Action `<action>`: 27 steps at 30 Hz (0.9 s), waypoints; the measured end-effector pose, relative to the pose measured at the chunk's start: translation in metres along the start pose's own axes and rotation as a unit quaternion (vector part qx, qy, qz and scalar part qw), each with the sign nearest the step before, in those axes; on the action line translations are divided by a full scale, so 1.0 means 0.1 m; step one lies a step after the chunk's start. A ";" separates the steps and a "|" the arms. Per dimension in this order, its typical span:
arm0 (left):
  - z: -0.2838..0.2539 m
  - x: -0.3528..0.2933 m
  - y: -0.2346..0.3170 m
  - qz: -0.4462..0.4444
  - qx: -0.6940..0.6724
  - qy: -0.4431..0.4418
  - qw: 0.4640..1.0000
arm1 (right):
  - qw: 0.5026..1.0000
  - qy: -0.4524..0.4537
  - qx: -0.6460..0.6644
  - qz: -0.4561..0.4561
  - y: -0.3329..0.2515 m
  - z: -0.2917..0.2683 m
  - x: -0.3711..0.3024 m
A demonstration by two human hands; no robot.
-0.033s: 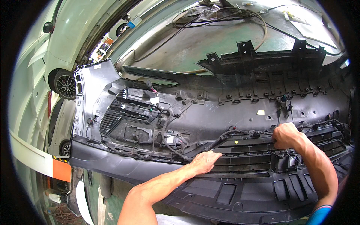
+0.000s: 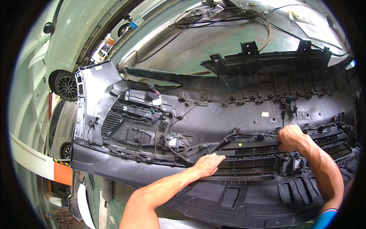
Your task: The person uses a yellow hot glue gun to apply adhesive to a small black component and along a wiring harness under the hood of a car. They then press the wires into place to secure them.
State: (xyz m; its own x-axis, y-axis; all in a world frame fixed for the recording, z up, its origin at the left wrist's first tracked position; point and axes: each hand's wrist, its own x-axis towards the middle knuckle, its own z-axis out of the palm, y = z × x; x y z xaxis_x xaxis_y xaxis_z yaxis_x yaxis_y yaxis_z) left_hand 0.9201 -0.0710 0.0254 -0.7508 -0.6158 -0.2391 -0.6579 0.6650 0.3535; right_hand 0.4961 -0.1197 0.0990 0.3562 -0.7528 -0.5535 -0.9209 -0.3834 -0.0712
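A large black car bumper (image 2: 244, 110), inner side up, lies across the view with a slatted grille (image 2: 251, 166) along its near part. My left hand (image 2: 207, 165) rests at the grille's left end, fingers bent over its edge and the fingertips partly hidden. A black wiring harness (image 2: 225, 142) runs along the top of the grille. It passes under my right hand (image 2: 292, 138), whose fingers are curled closed around it; the exact grip is hidden behind the knuckles. Just below that hand sits a small module (image 2: 296, 164) with wires.
Further left on the bumper are a ribbed vent (image 2: 114, 122) and more cabling (image 2: 167, 129). A raised black bracket panel (image 2: 267, 57) stands at the far side. Hoses and cables (image 2: 228, 15) lie beyond it. Parked cars (image 2: 65, 86) and an orange-white barrier (image 2: 63, 173) are at left.
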 end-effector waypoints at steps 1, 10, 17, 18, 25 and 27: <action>0.00 0.00 0.00 -0.001 0.001 0.000 1.000 | 1.000 0.005 0.002 0.000 0.00 0.01 0.00; -0.11 0.04 0.08 -0.055 0.011 -0.059 0.997 | 0.999 0.026 0.020 -0.003 -0.02 -0.01 -0.02; -0.14 0.06 0.10 -0.072 0.006 -0.062 0.995 | 0.999 0.022 0.034 0.001 -0.06 -0.08 -0.06; -0.15 0.05 0.09 -0.070 0.006 -0.060 0.996 | 0.999 0.027 0.036 -0.010 -0.06 -0.09 -0.07; -0.16 0.03 0.10 -0.062 0.002 -0.048 0.997 | 0.998 0.046 0.040 -0.018 -0.07 -0.09 -0.06; -0.16 0.02 0.10 -0.048 -0.005 -0.036 0.998 | 0.998 0.043 0.041 -0.019 -0.06 -0.08 -0.06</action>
State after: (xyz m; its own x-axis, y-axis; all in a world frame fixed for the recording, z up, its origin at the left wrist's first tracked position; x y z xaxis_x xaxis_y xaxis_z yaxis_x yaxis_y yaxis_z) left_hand 0.9129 -0.0730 0.0432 -0.6869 -0.6438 -0.3372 -0.7266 0.6000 0.3348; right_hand 0.5012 -0.1171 0.1099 0.4005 -0.7829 -0.4760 -0.9149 -0.3699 -0.1613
